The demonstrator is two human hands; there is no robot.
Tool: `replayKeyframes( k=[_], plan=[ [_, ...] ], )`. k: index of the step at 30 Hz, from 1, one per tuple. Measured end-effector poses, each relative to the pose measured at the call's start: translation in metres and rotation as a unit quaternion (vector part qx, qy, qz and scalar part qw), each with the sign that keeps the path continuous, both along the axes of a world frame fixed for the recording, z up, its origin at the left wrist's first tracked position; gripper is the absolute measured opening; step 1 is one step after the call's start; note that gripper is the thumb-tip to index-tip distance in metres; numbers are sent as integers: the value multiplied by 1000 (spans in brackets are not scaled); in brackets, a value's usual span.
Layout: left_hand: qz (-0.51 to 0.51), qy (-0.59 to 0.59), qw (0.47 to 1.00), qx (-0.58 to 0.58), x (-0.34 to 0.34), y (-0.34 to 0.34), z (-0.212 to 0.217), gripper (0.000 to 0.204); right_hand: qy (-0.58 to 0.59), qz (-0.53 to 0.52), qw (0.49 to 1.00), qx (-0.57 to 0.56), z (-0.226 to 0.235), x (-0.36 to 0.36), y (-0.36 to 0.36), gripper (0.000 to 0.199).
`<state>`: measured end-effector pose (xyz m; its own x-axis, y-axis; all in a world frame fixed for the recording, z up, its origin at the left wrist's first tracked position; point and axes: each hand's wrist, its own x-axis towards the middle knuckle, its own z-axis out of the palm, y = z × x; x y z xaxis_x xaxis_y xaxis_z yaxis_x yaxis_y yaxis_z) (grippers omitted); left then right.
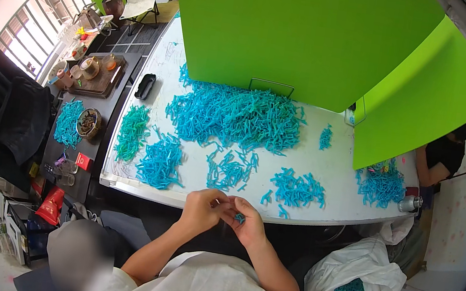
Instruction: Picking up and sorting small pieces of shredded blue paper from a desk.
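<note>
Just off the front edge of the white table, my two hands meet at the fingertips. My left hand point(203, 208) is closed in a pinch, and what sits between its fingertips is too small to make out. My right hand point(250, 226) is curled, with a few small blue plastic pieces point(240, 218) in its palm. On the table nearest my hands lie a loose scatter of such pieces point(232, 168) and a small heap point(298, 187) to its right. A denser blue heap point(160, 162) lies to the left, beside a greener heap point(133, 133).
A large blue-green pile point(234, 116) spreads before an upright green board point(313, 38). Another heap point(381, 184) lies right, near a metal can point(410, 204). A black tray point(145, 86) is at left. A white bag point(357, 276) stands right; beyond the side board sits another person point(446, 154).
</note>
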<state>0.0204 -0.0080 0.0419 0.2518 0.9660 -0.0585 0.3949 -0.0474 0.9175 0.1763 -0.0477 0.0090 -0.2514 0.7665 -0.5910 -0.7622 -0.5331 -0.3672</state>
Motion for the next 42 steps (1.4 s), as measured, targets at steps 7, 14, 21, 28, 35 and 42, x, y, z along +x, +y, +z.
replayKeyframes(
  k=[7, 14, 21, 28, 35, 42],
  plan=[
    [40, -152, 957, -245, -17, 19, -24, 9, -125, -8, 988, 84, -3, -2, 1, 22],
    [-21, -99, 974, -204, -13, 18, -30, 6, -100, 20, 993, 53, -6, 3, 5, 23],
    [0, 106, 989, 107, 1, 71, -29, 7, -119, -8, 993, 14, -19, 15, 6, 19],
    [113, 273, 928, 226, 17, 142, -59, 35, -108, -1, 994, 26, -13, 17, 3, 14],
    [123, 269, 927, 228, 21, 150, -70, 38, -86, -6, 996, 11, -13, 20, 0, 14],
    [117, 39, 986, 112, 6, 109, -49, 26, -89, -16, 996, 26, -15, 17, 1, 15]
  ],
)
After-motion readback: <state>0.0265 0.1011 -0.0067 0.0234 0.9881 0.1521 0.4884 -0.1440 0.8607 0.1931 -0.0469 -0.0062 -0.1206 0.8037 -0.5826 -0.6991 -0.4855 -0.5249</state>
